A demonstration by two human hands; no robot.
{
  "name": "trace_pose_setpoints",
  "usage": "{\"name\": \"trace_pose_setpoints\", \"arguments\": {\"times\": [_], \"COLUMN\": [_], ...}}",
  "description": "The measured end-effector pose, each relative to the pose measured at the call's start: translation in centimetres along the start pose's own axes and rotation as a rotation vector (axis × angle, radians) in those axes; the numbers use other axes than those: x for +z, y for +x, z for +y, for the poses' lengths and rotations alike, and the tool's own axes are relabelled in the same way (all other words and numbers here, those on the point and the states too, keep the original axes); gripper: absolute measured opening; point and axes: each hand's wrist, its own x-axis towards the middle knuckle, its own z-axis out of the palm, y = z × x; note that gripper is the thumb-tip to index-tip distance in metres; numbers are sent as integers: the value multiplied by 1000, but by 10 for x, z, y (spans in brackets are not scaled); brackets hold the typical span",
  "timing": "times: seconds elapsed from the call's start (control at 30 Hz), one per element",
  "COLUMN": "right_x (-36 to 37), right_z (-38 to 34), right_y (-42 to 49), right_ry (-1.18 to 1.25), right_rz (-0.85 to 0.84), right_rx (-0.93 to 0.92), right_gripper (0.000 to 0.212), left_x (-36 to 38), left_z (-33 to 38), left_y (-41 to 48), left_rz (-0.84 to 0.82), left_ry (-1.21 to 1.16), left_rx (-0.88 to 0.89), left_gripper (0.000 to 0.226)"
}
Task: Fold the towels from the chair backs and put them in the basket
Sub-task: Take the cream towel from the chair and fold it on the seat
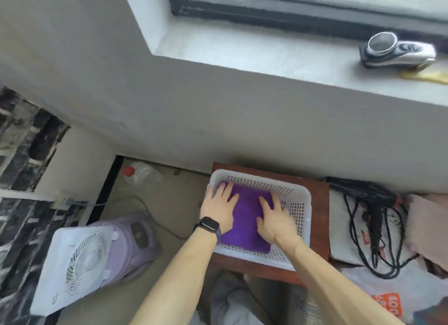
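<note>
The orange label (386,304) on a plastic bag (358,286) reads "400".

A plain grey wall (169,106) rises to a deep concrete sill (242,48) under a dark-framed window (291,11). Soft, even daylight falls from the window across the ledge, where an electric shaver (397,50) lies near the right end. On the dusty beige floor (174,203) a low reddish-brown wooden table (320,203) stands against the wall. A white box fan (80,259) lies tilted to its left (on a lilac pad (143,249) of some kind), and a red-capped plastic bottle (140,174) lies in the corner.
</note>
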Motion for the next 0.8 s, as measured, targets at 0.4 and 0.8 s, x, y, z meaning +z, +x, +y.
{"name": "trace_pose_setpoints", "arguments": {"times": [0.4,0.8], "right_x": [49,257], "right_z": [-150,-381], "right_y": [-178,-466], "right_ry": [-78,-468], "right_rz": [147,-156], "right_rx": [-637,-1517], "right_gripper": [32,25], "left_x": [100,276], "left_z": [-78,-41], "left_y": [-308,-727], "left_rz": [291,659], "left_ry": [-758,-988], "left_rx": [-704,-1540], "left_gripper": [52,48]}}
